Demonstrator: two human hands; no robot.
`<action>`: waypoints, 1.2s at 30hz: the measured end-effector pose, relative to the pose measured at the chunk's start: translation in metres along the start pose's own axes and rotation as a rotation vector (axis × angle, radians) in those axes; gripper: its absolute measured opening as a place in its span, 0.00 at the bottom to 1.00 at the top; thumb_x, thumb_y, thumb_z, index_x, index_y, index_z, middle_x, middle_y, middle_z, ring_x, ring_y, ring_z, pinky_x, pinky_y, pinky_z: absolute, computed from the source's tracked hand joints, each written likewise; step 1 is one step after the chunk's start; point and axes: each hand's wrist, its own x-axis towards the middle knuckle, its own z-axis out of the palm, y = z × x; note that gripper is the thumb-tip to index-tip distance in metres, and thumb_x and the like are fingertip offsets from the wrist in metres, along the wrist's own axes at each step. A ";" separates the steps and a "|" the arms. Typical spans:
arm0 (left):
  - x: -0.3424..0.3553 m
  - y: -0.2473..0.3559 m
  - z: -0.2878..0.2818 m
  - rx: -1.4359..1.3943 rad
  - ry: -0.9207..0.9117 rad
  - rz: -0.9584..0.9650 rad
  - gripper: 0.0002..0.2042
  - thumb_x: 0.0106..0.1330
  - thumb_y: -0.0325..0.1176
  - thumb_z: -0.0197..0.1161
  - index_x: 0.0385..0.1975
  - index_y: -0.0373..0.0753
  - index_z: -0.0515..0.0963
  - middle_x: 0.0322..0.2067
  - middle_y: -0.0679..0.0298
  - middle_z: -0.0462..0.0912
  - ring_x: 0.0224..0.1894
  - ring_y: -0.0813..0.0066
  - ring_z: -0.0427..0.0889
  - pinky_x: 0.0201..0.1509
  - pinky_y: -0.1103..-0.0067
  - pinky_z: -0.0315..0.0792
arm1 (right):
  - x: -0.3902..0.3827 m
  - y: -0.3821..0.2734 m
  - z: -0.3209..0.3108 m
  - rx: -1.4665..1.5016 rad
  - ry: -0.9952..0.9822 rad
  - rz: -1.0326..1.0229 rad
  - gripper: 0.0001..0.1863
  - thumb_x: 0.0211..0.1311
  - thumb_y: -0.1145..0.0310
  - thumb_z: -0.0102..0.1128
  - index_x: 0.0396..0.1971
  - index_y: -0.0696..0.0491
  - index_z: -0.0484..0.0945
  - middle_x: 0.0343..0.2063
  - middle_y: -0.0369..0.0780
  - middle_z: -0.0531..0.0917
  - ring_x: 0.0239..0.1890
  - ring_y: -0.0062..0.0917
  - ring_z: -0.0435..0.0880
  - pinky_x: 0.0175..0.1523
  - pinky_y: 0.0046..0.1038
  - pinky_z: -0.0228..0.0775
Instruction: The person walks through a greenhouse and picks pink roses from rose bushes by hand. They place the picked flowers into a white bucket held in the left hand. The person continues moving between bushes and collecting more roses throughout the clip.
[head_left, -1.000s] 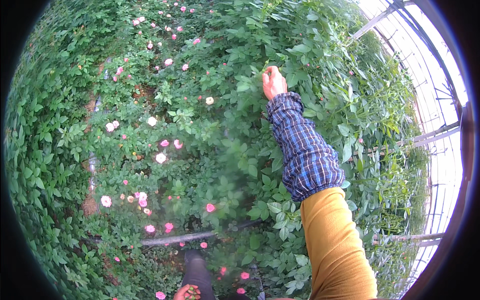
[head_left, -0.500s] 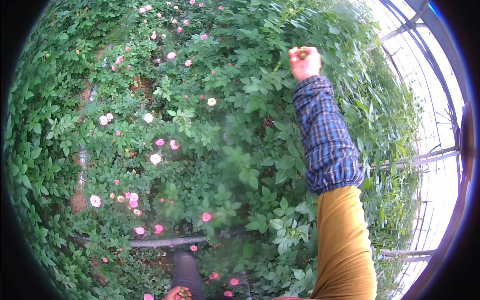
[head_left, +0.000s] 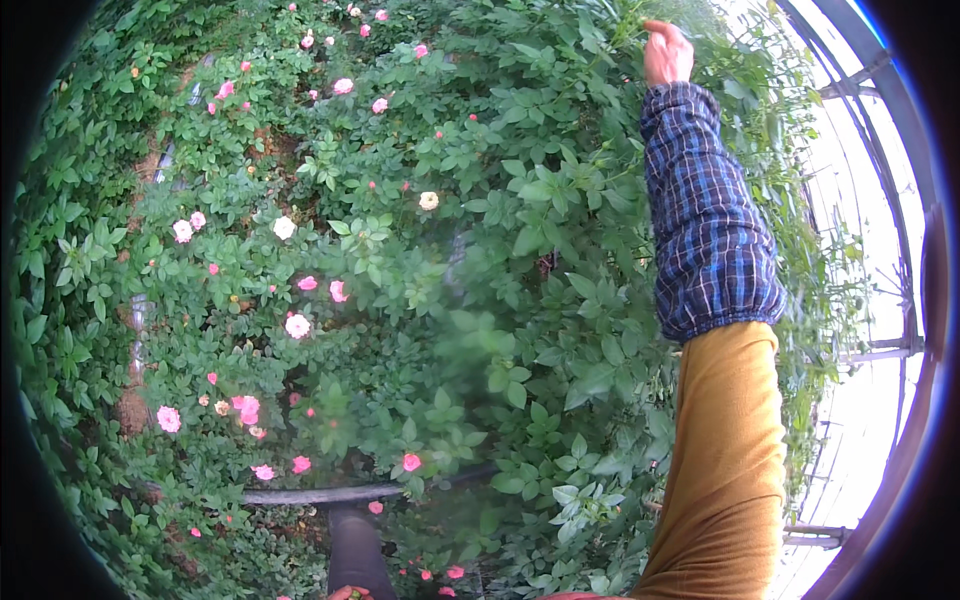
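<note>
My right hand (head_left: 667, 52) reaches to the top right, among the tips of tall green rose shoots (head_left: 622, 35). Its forefinger and thumb side points left against a shoot tip, while the other fingers curl toward the palm. The small green buds seen in that palm a moment before are hidden now. A blue checked sleeve cover (head_left: 712, 215) and a mustard sleeve (head_left: 725, 450) cover the arm. Only the top of my left hand (head_left: 350, 592) shows at the lower edge, curled, with bits of green bud in it.
Rose bushes with pink blooms (head_left: 298, 326) spread over the left and middle. A dark hose (head_left: 320, 495) crosses low in front of my leg (head_left: 357, 550). Dense leafy bushes (head_left: 560, 370) rise on the right, beside a metal greenhouse frame (head_left: 905, 200).
My right hand has moved up and right to a shoot tip and turned, so its palm with the green buds no longer shows. My left hand has sunk lower in view.
</note>
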 end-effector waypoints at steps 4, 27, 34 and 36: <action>0.009 0.013 0.010 0.011 -0.020 -0.005 0.09 0.69 0.39 0.48 0.37 0.40 0.69 0.22 0.72 0.64 0.18 0.83 0.60 0.16 0.87 0.56 | 0.026 0.006 0.030 -0.064 -0.046 0.133 0.17 0.54 0.64 0.48 0.42 0.48 0.79 0.40 0.49 0.81 0.45 0.42 0.79 0.53 0.35 0.69; -0.001 0.023 0.021 0.242 -0.095 -0.009 0.13 0.67 0.39 0.49 0.39 0.36 0.72 0.29 0.61 0.73 0.26 0.67 0.72 0.23 0.76 0.68 | -0.022 -0.030 -0.038 0.728 -0.314 0.778 0.12 0.64 0.59 0.50 0.26 0.51 0.68 0.13 0.32 0.68 0.11 0.15 0.64 0.14 0.18 0.54; -0.005 0.019 0.015 0.537 -0.115 -0.146 0.14 0.66 0.40 0.50 0.39 0.35 0.73 0.31 0.57 0.75 0.29 0.62 0.76 0.25 0.72 0.71 | -0.062 -0.097 -0.139 0.687 -0.482 0.573 0.09 0.55 0.70 0.53 0.30 0.61 0.77 0.23 0.43 0.79 0.22 0.27 0.81 0.21 0.27 0.76; 0.002 0.020 0.019 0.640 -0.155 -0.182 0.14 0.66 0.40 0.50 0.39 0.34 0.73 0.32 0.56 0.76 0.29 0.61 0.77 0.26 0.71 0.72 | -0.090 -0.123 -0.190 0.637 -0.805 0.492 0.10 0.54 0.74 0.53 0.35 0.59 0.78 0.28 0.41 0.80 0.23 0.23 0.78 0.24 0.24 0.76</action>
